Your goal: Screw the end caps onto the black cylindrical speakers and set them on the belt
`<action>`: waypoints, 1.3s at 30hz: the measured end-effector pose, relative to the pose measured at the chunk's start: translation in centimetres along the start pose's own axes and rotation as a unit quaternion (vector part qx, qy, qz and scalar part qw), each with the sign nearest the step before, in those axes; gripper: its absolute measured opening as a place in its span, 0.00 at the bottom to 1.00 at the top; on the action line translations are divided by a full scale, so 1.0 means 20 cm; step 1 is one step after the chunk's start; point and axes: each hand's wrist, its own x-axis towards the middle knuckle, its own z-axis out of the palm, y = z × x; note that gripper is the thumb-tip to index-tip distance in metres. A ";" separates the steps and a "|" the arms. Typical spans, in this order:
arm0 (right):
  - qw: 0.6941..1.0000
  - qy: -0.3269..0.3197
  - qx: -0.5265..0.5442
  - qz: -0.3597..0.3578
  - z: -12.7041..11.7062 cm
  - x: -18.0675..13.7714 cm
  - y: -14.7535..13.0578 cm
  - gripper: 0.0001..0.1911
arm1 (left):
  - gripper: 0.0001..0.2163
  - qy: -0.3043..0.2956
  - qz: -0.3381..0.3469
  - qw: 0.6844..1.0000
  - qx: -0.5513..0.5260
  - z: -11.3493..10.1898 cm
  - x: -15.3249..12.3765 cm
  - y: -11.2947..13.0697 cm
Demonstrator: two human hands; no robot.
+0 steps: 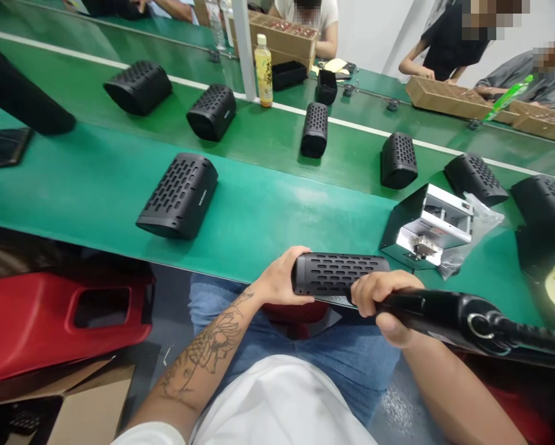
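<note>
Holding, left: left-hand grip [280, 278] curled about the left end of a black, rounded-box plastic unit with a slotted upper face [333, 274]; digits spread to the unit's width, along far and near edges.
Holding, right: right-hand grip [389, 296], fingers folded round a black, long-bodied handheld tool with ribbed cable [444, 312].
Unit, place: at the front edge of the smooth green worktop [277, 216], above the lap, between the hands.
Unit, long axis: left to right, roughly along that edge; body extends rightward from the left-hand grip.
Tool, bearing: off the unit's right end, cable rightmost; tip hidden.
Nearer hand: left, in contact; right overlaps the unit's right end in view, contact uncertain.
Key relation (judged): unit and tool nearly end to end; the left-hand grip appears to set their alignment.
Neighbour: silver-and-black metal boxy device [432, 228], just beyond the unit's right end.
</note>
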 end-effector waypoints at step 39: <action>0.977 0.166 -0.078 -0.107 -0.07 0.11 -0.21 0.22 | 0.58 0.033 0.017 0.999 0.033 0.02 0.00 0.01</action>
